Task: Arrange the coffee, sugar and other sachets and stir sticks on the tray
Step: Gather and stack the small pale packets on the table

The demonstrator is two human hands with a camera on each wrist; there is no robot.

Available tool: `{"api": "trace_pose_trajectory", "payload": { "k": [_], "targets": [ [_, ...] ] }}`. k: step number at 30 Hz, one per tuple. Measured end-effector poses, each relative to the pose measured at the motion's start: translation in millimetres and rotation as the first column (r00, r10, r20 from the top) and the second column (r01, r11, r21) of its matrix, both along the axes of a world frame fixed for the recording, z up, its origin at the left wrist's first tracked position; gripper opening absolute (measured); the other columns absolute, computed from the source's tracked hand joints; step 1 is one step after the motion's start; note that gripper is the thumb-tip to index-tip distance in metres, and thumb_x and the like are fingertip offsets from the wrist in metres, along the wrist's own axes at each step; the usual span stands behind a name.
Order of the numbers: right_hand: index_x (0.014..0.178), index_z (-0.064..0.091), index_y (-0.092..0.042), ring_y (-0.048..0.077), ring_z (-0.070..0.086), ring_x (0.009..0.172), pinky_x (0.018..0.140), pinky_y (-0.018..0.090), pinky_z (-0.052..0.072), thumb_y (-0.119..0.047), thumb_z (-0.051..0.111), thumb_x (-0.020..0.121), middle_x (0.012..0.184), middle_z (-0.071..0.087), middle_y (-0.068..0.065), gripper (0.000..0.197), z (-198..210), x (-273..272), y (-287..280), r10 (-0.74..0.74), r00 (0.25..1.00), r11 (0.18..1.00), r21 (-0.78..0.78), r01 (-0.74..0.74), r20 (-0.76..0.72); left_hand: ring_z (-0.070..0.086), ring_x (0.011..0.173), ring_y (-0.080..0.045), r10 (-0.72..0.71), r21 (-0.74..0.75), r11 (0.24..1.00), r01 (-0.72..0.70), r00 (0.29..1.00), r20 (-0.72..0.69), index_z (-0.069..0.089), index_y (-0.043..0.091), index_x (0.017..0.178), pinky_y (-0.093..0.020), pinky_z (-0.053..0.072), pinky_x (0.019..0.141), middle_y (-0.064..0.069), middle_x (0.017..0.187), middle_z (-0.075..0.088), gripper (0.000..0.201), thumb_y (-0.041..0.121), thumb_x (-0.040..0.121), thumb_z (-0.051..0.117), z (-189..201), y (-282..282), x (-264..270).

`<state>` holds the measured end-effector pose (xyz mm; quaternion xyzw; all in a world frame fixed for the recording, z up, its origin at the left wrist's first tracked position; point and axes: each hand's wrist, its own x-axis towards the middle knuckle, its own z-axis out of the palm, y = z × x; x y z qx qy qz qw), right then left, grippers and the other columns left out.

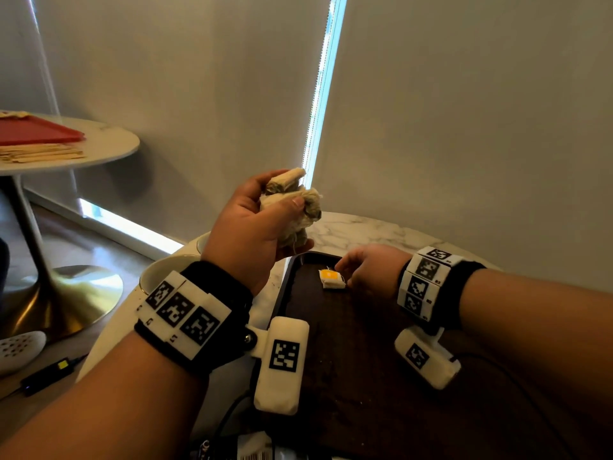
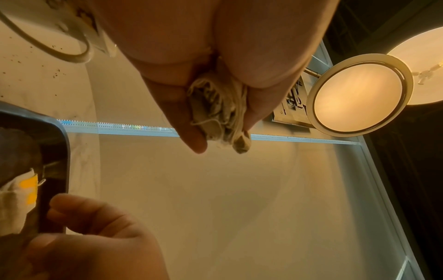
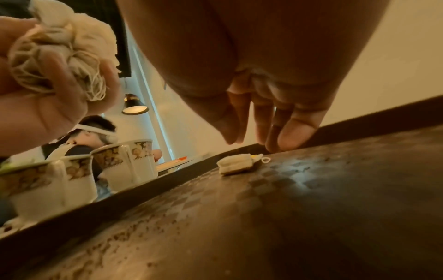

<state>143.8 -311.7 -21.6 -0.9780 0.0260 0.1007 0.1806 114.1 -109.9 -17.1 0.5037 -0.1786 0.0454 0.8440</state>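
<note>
My left hand (image 1: 252,224) is raised above the table's left side and grips a crumpled bundle of tea bags (image 1: 293,202) with tangled strings, also seen in the left wrist view (image 2: 220,113) and the right wrist view (image 3: 59,56). A single tea bag with a yellow tag (image 1: 331,279) (image 2: 16,199) (image 3: 236,163) lies at the far end of the dark tray (image 1: 351,366) (image 3: 311,208). My right hand (image 1: 346,270) hovers just right of it, fingers (image 3: 290,136) hanging relaxed over the tray and holding nothing.
Two patterned cups (image 3: 127,163) (image 3: 48,185) stand on the marble table left of the tray; one rim (image 1: 166,270) shows behind my left wrist. A second round table at far left carries a red tray (image 1: 36,131) and wooden stir sticks (image 1: 39,154). A person (image 3: 91,136) sits beyond.
</note>
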Motion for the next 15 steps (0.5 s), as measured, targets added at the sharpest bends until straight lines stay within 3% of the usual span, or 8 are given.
{"api": "trace_pose_trajectory", "payload": {
  "k": [2, 8, 15],
  "targets": [
    [0.125, 0.067, -0.032, 0.008, 0.058, 0.099, 0.079, 0.018, 0.041, -0.010, 0.063, 0.090, 0.111, 0.066, -0.012, 0.041, 3, -6, -1, 0.065, 0.998, 0.994, -0.087, -0.065, -0.002, 0.074, 0.084, -0.018, -0.003, -0.008, 1.000, 0.003, 1.000, 0.002, 0.065, 0.028, 0.114, -0.036, 0.059, 0.063, -0.009, 0.117, 0.067, 0.031, 0.004, 0.094, 0.062, 0, 0, 0],
    [0.142, 0.051, -0.041, 0.018, 0.048, 0.130, 0.101, 0.025, 0.035, -0.019, 0.063, 0.093, 0.146, 0.049, -0.006, 0.055, 4, -17, 2, 0.149, 0.976, 0.951, -0.248, -0.185, -0.158, 0.074, 0.087, -0.020, 0.004, 0.000, 1.000, -0.004, 1.000, 0.003, 0.065, 0.028, 0.116, -0.036, 0.059, 0.065, -0.013, 0.124, 0.065, 0.031, 0.006, 0.094, 0.063, 0, 1, 0],
    [0.149, 0.039, -0.040, 0.022, 0.044, 0.136, 0.111, 0.033, 0.034, -0.029, 0.063, 0.094, 0.152, 0.043, 0.000, 0.061, 2, -12, 14, 0.175, 0.965, 0.918, -0.323, -0.231, -0.194, 0.072, 0.097, -0.026, 0.002, 0.011, 1.000, -0.002, 1.000, 0.002, 0.065, 0.031, 0.116, -0.037, 0.059, 0.067, -0.011, 0.126, 0.064, 0.032, 0.008, 0.094, 0.064, -3, 1, 3]
  ]
}}
